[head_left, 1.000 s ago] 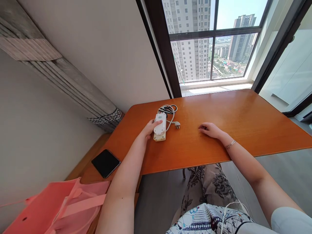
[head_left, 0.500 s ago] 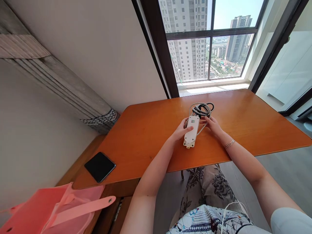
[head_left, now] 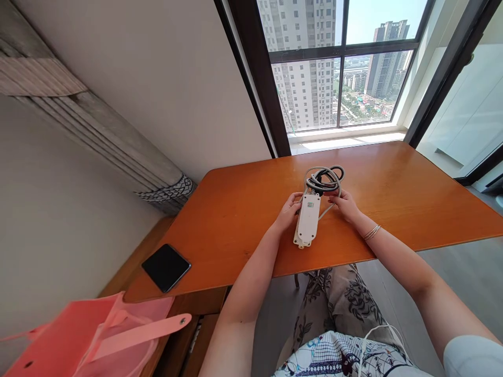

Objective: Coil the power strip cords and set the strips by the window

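Observation:
A white power strip with its screwed back face up lies on the orange-brown table, near the front edge. Coiled grey and black cables sit just beyond its far end. My left hand is at the strip's left side, its fingers touching the upper left edge. On the right, my right hand has its fingers closed on the grey cable beside the coil. Some of its fingertips are hidden by the cable.
A black tablet lies at the table's left front. Pink bags with a strap are at the lower left, beside the table's corner. A window stands behind the far edge, and a tied curtain hangs at the left.
The power strip has shifted slightly toward the front edge. My left thumb has come off the strip's top face and moved to its side. The right hand has barely moved.

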Action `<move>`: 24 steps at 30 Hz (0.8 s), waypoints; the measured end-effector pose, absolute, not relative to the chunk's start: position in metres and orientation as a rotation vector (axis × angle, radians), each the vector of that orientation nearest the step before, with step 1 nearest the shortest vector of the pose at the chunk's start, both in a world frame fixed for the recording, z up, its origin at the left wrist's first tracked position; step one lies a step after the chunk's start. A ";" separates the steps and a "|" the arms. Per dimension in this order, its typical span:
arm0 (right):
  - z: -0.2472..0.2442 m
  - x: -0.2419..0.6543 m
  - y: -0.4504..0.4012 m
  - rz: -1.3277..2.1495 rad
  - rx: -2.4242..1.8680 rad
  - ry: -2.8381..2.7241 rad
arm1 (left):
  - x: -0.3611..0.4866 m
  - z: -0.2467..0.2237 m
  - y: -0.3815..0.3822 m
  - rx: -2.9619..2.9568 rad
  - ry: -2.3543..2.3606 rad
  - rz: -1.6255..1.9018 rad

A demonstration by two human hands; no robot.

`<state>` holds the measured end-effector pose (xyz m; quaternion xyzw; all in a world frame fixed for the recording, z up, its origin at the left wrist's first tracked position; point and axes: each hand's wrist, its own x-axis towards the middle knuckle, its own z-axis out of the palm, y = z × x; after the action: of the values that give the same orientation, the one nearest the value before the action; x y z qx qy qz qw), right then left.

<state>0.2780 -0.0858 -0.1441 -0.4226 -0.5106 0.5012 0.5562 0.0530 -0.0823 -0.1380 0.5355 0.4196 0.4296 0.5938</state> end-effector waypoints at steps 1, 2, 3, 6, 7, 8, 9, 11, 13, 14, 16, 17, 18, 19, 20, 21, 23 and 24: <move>-0.144 0.278 -0.085 1.184 -0.998 -1.191 | 0.053 -0.137 -0.083 1.252 0.977 0.997; -0.145 0.278 -0.085 1.194 -1.000 -1.174 | 0.053 -0.136 -0.084 1.261 0.982 1.002; -0.145 0.278 -0.084 1.215 -1.005 -1.153 | 0.053 -0.135 -0.084 1.270 0.990 1.011; -0.149 0.278 -0.081 1.290 -1.018 -1.075 | 0.054 -0.134 -0.085 1.312 1.004 1.042; -0.150 0.279 -0.079 1.300 -1.019 -1.051 | 0.054 -0.134 -0.085 1.332 1.001 1.051; -0.152 0.279 -0.078 1.303 -1.019 -1.032 | 0.054 -0.134 -0.085 1.353 0.993 1.055; -0.153 0.280 -0.077 1.301 -1.020 -1.018 | 0.054 -0.134 -0.085 1.374 0.982 1.054; -0.155 0.281 -0.074 1.304 -1.019 -0.992 | 0.053 -0.134 -0.085 1.410 0.960 1.037; -0.156 0.283 -0.072 1.315 -1.011 -0.961 | 0.054 -0.134 -0.085 1.432 0.943 1.024; -0.156 0.284 -0.071 1.322 -1.004 -0.945 | 0.054 -0.134 -0.085 1.441 0.939 1.025; -0.156 0.286 -0.070 1.338 -0.991 -0.911 | 0.055 -0.133 -0.087 1.460 0.937 1.032; -0.155 0.286 -0.069 1.346 -0.985 -0.895 | 0.056 -0.133 -0.087 1.468 0.936 1.034; -0.155 0.286 -0.069 1.354 -0.981 -0.880 | 0.056 -0.133 -0.088 1.476 0.935 1.032; -0.155 0.286 -0.069 1.363 -0.977 -0.867 | 0.057 -0.133 -0.089 1.481 0.937 1.029; -0.154 0.286 -0.069 1.372 -0.974 -0.855 | 0.057 -0.133 -0.090 1.488 0.944 1.027; -0.154 0.287 -0.070 1.381 -0.971 -0.844 | 0.057 -0.134 -0.090 1.506 0.955 1.026; -0.152 0.287 -0.070 1.400 -0.967 -0.822 | 0.056 -0.133 -0.092 1.597 0.988 1.028; -0.151 0.287 -0.071 1.409 -0.965 -0.808 | 0.056 -0.132 -0.094 1.673 1.008 1.021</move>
<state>0.2873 -0.0706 -0.1508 -0.4137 -0.3466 0.6044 0.5860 0.0557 -0.0937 -0.1318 0.6771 0.4081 0.4131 0.4521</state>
